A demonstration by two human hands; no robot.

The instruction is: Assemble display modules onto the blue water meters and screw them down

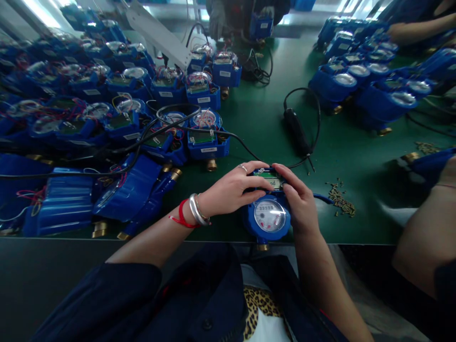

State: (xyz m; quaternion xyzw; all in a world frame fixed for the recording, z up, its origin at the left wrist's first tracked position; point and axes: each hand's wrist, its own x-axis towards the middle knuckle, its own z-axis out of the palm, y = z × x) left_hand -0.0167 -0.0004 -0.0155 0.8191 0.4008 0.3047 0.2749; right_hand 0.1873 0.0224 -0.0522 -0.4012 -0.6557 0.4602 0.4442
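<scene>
A blue water meter (251, 223) with a round clear dial (271, 214) stands at the table's front edge, its brass fitting (262, 247) toward me. Above the dial is a green circuit board with a small display (274, 183). My left hand (231, 187) reaches over the board from the left, its fingers bent onto the board's edges and the display. From the right, my right hand (301, 199) grips the housing, thumb near the display's right end and fingers along the far edge. The fingertips partly cover the board.
Rows of blue meters (208, 149) with loose wires fill the left side. A black electric screwdriver (296, 130) with a cord lies beyond my right hand. Small brass screws (340, 199) are heaped at right. More meters (333, 83) stand far right; a co-worker's arm (423, 228) is nearby.
</scene>
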